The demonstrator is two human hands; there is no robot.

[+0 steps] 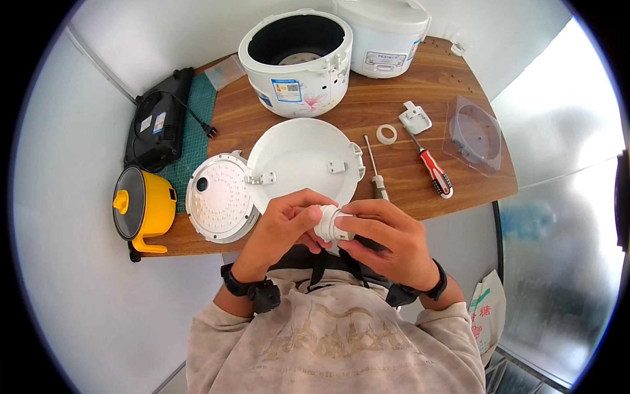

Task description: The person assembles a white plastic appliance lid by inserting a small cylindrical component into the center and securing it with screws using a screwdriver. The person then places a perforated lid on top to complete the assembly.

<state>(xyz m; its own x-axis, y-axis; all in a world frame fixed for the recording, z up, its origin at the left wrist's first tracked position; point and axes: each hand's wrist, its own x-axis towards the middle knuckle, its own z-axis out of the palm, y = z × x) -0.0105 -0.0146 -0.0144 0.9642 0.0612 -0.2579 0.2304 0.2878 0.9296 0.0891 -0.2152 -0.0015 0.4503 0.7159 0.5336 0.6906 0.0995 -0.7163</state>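
Observation:
Between both hands, in front of my chest at the table's near edge, is a small white round plastic part (327,224) with ridged rings. My left hand (287,224) pinches its left side, and my right hand (384,230) grips its right side with thumb and fingers. Just beyond them lies a white rice cooker lid shell (305,154), inner side up, with metal brackets on it. Left of that rests a round inner lid plate (220,197) covered in small bumps. A screwdriver with a grey handle (379,187) points away from me beside my right hand.
An open rice cooker body (298,82) and a second white rice cooker (384,39) stand at the back. Rightward are a tape roll (386,134), a red-handled screwdriver (436,172), a white bracket (415,119) and clear plastic (474,136). A yellow pot (154,203) and black appliance (161,121) sit left.

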